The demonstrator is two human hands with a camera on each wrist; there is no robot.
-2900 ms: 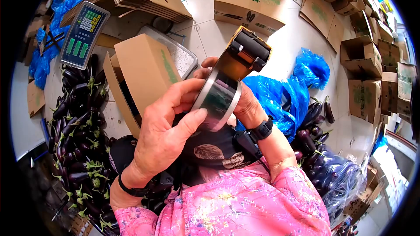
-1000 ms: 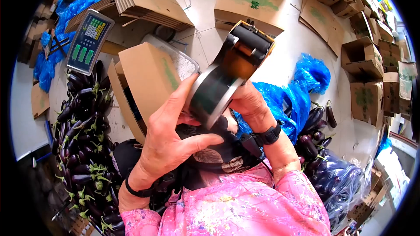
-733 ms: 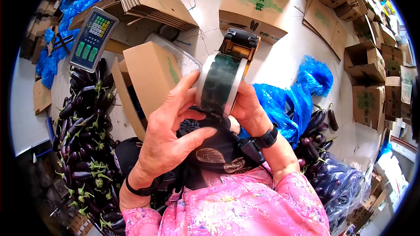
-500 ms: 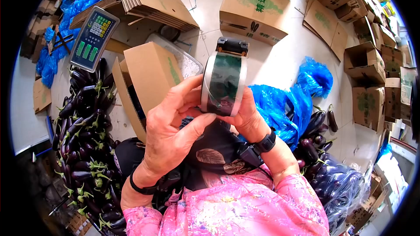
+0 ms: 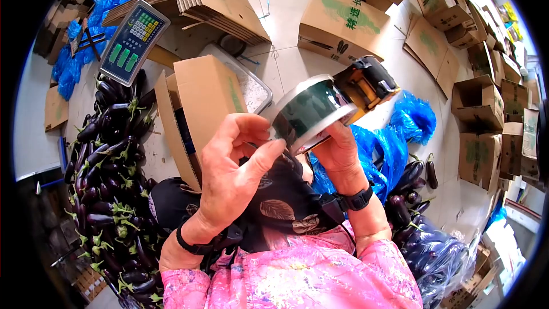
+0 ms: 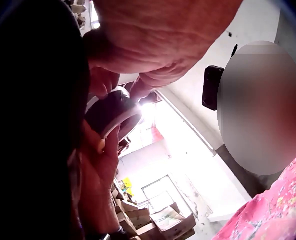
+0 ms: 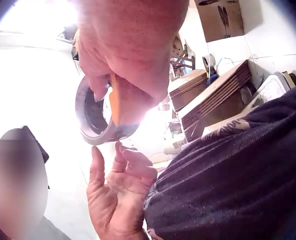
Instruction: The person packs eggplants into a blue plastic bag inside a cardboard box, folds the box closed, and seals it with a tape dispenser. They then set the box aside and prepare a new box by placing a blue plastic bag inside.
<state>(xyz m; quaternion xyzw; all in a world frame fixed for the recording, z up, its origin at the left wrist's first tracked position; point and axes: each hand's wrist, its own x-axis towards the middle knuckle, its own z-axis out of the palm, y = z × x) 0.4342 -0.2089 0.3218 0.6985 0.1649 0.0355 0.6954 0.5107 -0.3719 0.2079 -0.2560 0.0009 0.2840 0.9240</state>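
Note:
In the head view my right hand (image 5: 340, 151) grips a yellow-and-black tape dispenser (image 5: 366, 83) loaded with a wide roll of dark green tape (image 5: 314, 111). The dispenser's black head points to the upper right, and the roll lies on its left side. My left hand (image 5: 237, 163) is at the roll's near left rim, thumb and fingers loosely bent and spread. The right wrist view shows the left fingertips (image 7: 119, 150) right under the rim of the roll (image 7: 88, 117), with the right hand (image 7: 128, 50) around the orange handle. Part of the right fingers is hidden behind the roll.
A cardboard box (image 5: 209, 91) stands partly open beside the left hand. Eggplants (image 5: 108, 194) are heaped at the left under a scale display (image 5: 134, 43). Blue plastic (image 5: 377, 149) and bagged eggplants (image 5: 434, 257) lie at the right. Another box (image 5: 343, 26) stands ahead.
The dispenser has swung from upright so its head now points right, the roll tilting with it. The left thumb and fingers have stayed close to the roll's edge. The head view has shifted slightly.

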